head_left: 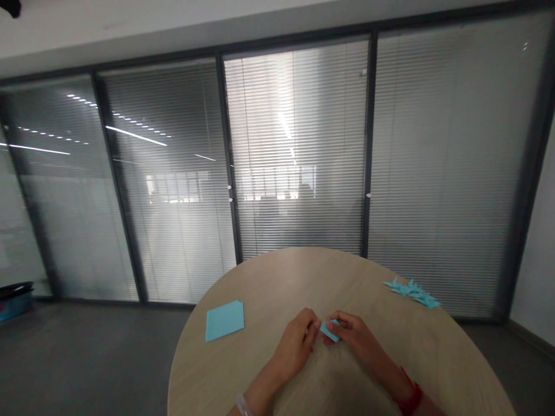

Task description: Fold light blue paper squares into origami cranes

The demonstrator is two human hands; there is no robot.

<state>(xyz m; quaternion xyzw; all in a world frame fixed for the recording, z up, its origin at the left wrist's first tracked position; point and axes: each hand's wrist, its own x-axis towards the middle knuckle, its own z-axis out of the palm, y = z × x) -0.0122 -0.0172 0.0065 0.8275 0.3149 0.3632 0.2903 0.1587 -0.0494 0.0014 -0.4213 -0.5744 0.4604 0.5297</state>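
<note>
Between my two hands, above the near part of the round table (312,271), is a small folded piece of light blue paper (330,332). My right hand (350,330) pinches it between thumb and fingers, with the fingers curled behind. My left hand (300,341) is closed at the paper's left corner, its thumb and forefinger together there. Most of that corner is hidden by the fingers. A stack of square light blue paper sheets (225,321) lies to the left of my left hand.
Several folded blue paper shapes (413,292) with pointed tips lie in a cluster near the table's right edge. Beyond the table stands a glass partition with blinds (299,150). A dark-rimmed blue container (16,301) is on the floor at far left.
</note>
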